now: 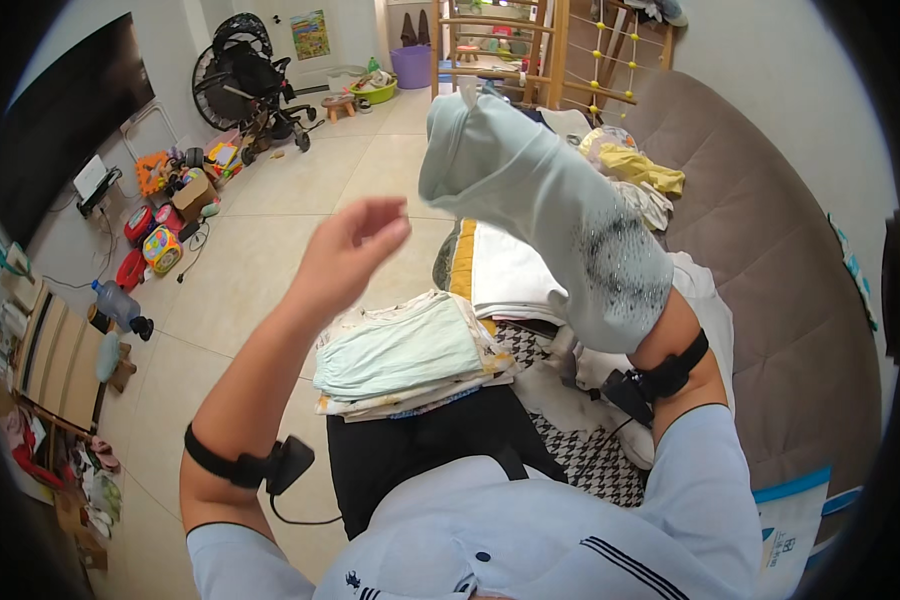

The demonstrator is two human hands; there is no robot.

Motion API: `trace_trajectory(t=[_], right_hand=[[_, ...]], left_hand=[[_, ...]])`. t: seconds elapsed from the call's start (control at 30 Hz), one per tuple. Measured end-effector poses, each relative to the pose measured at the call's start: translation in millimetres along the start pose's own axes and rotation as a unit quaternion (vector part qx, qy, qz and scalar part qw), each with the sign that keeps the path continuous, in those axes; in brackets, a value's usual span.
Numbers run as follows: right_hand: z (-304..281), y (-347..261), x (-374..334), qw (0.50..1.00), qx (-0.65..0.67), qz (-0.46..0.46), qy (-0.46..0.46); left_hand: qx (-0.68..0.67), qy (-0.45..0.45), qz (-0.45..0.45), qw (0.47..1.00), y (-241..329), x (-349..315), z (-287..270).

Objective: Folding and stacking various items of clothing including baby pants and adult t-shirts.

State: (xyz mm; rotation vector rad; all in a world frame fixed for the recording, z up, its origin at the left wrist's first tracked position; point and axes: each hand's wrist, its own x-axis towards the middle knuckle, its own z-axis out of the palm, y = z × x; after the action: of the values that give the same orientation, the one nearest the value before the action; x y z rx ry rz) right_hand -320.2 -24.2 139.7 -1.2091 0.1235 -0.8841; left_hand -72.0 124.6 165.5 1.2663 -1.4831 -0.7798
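Note:
A pale grey-green garment [530,180] with a dark, glittery print is pulled over my right forearm [673,335]. It hides my right hand completely, so its fingers cannot be seen. The cloth stands raised, its far end folded over at the upper left. To the left of it my left hand [355,250] is held in the air, slightly blurred, thumb and fingers apart with nothing between them. On my lap lies a stack of folded clothes, with pale mint elastic-waist trousers [400,350] on top. Folded white cloth [510,275] lies just beyond, below the raised garment.
Right of me stretches a brown sofa [770,250], with loose yellow clothes [650,170] at its far end. What looks like a white cat [550,395] lies on houndstooth fabric [595,460] beside my lap. Toys [160,248] and a stroller [250,85] stand along the left wall.

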Motion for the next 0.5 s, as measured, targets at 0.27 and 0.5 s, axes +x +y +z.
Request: trace_trajectory(t=[0.27, 0.5], right_hand=[[2.9, 20.6, 15.6, 0.999, 0.03, 0.034, -0.028], [3.4, 26.2, 20.4, 0.998, 0.042, 0.044, -0.032]], left_hand=[[-0.158, 0.058, 0.005, 0.986, 34.5, 37.0, -10.7], [-0.101, 0.106, 0.143, 0.979, 29.2, 25.5, -6.6]])
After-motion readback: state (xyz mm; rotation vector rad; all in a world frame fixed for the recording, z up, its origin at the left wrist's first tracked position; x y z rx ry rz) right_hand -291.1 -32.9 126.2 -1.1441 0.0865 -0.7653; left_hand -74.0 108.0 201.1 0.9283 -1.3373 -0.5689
